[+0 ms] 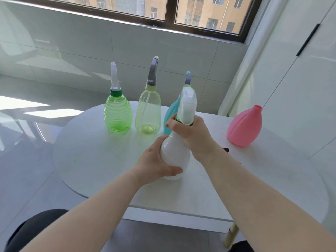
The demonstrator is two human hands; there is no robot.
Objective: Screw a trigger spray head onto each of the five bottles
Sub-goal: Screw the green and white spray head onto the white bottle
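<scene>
While the left hand [154, 160] wraps around the lower body of the white bottle [173, 157], holding it upright on the round white tabletop [91, 151], the right hand [190, 135] is closed around the bottle's neck, fingers curled over the green collar [176, 118] of the white trigger spray head [188, 106] that sits on top. Both hands are gripping, the left on the bottle, the right on the collar.

Behind it stand 3 bottles in a row, each with a head on. At the left is the ribbed green bottle [117, 113] with a white head [114, 75] and a green collar. Beside it is the pale yellow bottle [148, 113] with a grey head [153, 70]. Next comes the teal bottle [170, 113], mostly hidden behind the white head, with the tip of its own head [187, 78] showing above.

Well apart at the right, the pink bottle [245, 126] stands alone with its neck open. A small dark object [226, 149] peeks out just past the right wrist; what it is cannot be told.
</scene>
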